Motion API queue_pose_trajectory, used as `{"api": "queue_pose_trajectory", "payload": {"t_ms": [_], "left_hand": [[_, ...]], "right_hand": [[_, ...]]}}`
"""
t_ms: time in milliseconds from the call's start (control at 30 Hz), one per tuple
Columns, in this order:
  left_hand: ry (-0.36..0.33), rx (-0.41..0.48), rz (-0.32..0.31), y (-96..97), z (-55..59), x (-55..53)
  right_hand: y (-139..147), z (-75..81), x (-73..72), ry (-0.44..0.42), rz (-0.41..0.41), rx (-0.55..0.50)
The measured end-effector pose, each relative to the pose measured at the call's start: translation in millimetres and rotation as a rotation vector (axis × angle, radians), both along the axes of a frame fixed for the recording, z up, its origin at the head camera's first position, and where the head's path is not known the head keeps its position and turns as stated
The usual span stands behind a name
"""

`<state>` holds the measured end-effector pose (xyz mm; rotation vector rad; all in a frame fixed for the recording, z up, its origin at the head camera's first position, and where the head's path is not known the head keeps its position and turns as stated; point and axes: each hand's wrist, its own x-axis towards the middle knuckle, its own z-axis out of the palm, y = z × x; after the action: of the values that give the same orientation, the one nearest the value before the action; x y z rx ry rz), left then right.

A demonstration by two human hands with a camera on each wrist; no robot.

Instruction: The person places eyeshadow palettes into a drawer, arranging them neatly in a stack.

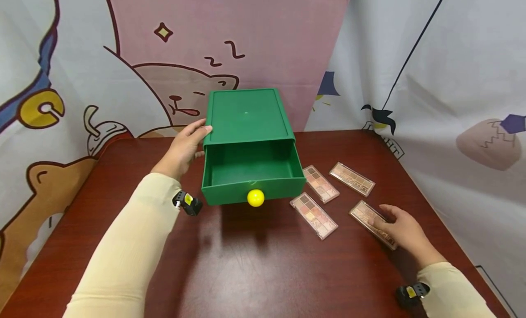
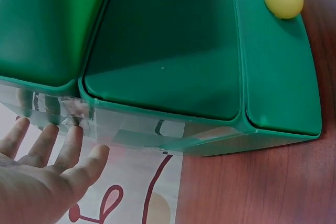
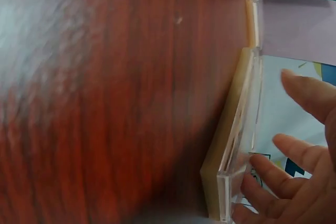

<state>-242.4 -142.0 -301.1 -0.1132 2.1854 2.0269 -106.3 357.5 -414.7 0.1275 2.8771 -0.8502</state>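
A green drawer box [image 1: 246, 117] stands toward the back of the table, its drawer [image 1: 230, 191] pulled out with bare inside showing and a yellow ball knob [image 1: 255, 198] on the front. My left hand [image 1: 186, 144] is at the box's left side, thumb by the top edge; in the left wrist view its fingers [image 2: 71, 148] reach out fairly straight along the wall. On the right, my right hand [image 1: 404, 231] hovers low over an eyeshadow palette [image 1: 365, 215] lying flat. In the right wrist view the thumb and fingers are spread close above that palette [image 3: 231, 145].
Three more eyeshadow palettes lie between: one beside the drawer [image 1: 320, 184], one nearer the front [image 1: 314, 216] and one farther back [image 1: 352, 178]. The dark red wooden table [image 1: 263, 272] meets a printed cloth [image 1: 411, 57] behind and at the sides.
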Motion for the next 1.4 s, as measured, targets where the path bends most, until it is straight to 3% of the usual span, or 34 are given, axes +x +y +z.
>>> {"api": "queue_pose_trajectory", "payload": {"t_ms": [333, 633, 800, 900, 1000, 1200, 1400], "left_hand": [[0.004, -0.002, 0.006, -2.4, 1.4, 0.3], [0.019, 0.014, 0.01, -1.5, 2.2, 0.0], [0.02, 0.007, 0.014, -1.1, -1.2, -0.7], [0.01, -0.005, 0.017, -0.4, -2.5, -1.0], [0.004, -0.018, 0.018, 0.0, -2.8, -0.8], [-0.001, -0.01, 0.019, -0.5, -3.5, -2.0], [0.004, -0.01, 0.019, -0.1, -1.4, -1.3]], "right_hand": [[2.9, -7.6, -3.6, 0.031, 0.065, 0.162], [2.8, -5.8, -2.3, 0.013, 0.08, 0.164], [0.5, 2.4, -7.0, -0.024, 0.117, 0.088], [-5.4, 16.8, -14.2, -0.046, 0.119, 0.034], [-13.6, 38.2, -26.1, 0.006, 0.132, 0.04], [-33.6, 88.0, -50.2, 0.144, 0.195, 0.05], [-63.8, 142.7, -67.7, 0.164, 0.243, 0.063]]}}
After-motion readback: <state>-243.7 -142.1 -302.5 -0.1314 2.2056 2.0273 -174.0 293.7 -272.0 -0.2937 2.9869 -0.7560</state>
